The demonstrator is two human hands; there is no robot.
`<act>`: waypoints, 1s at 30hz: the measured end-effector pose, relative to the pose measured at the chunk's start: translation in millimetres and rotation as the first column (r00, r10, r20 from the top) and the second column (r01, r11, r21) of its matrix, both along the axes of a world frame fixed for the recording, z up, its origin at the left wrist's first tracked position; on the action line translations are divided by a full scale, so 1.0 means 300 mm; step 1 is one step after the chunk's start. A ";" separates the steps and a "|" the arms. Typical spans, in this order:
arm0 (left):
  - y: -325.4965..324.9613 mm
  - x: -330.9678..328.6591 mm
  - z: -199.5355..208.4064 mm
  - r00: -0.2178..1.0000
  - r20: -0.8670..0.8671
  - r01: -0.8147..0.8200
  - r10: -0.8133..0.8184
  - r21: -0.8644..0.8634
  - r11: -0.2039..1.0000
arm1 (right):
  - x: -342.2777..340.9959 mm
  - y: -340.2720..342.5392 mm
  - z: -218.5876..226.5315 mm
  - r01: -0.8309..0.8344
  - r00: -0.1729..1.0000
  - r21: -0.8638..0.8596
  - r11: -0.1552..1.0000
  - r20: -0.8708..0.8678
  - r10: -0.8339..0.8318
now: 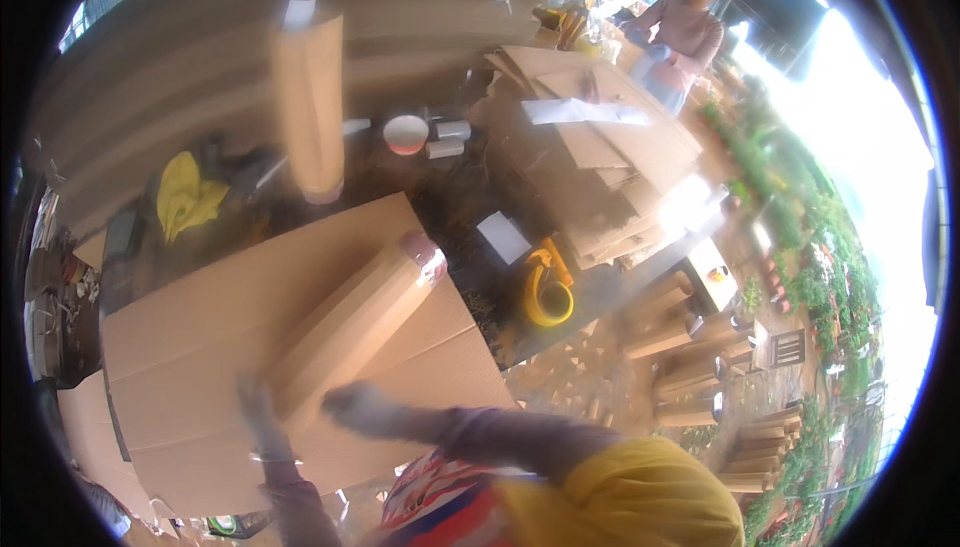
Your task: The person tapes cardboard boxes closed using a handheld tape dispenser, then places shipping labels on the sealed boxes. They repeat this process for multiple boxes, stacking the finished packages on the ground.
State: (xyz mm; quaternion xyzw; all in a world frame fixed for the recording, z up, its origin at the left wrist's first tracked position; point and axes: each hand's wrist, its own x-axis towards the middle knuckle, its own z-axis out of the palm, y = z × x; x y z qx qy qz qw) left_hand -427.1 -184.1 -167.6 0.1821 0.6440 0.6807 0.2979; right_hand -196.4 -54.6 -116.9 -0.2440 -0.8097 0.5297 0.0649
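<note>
A long wrapped brown cardboard tube lies slantwise on a flat cardboard sheet, its far end covered with shiny clear tape. My left hand is at the left of the tube's near end, seemingly against it. On the other side of that end is my right hand, its fingers looking curled in. Both hands are smeared by motion, so their grip does not show. A second brown tube stands upright behind the sheet.
A yellow tape dispenser and a white paper lie right of the sheet. Beyond are a red-and-white bowl, a yellow cloth and stacked flat cardboard. More tubes stand at right. Another person is at the back.
</note>
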 end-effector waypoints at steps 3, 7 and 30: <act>-0.022 0.113 -0.012 0.995 -0.038 -0.094 0.092 -0.044 0.995 | 0.354 0.321 -0.070 0.637 0.609 -0.399 0.659 -0.264 -0.748; -0.021 0.153 -0.031 0.975 -0.190 -0.141 0.112 -0.146 0.979 | 0.541 0.730 -0.143 0.695 0.403 -0.551 0.463 -0.235 -0.884; 0.190 0.138 0.252 1.000 -0.005 -0.013 0.012 -0.593 0.805 | 0.907 0.339 -0.292 0.493 0.732 -0.169 0.854 0.611 -0.301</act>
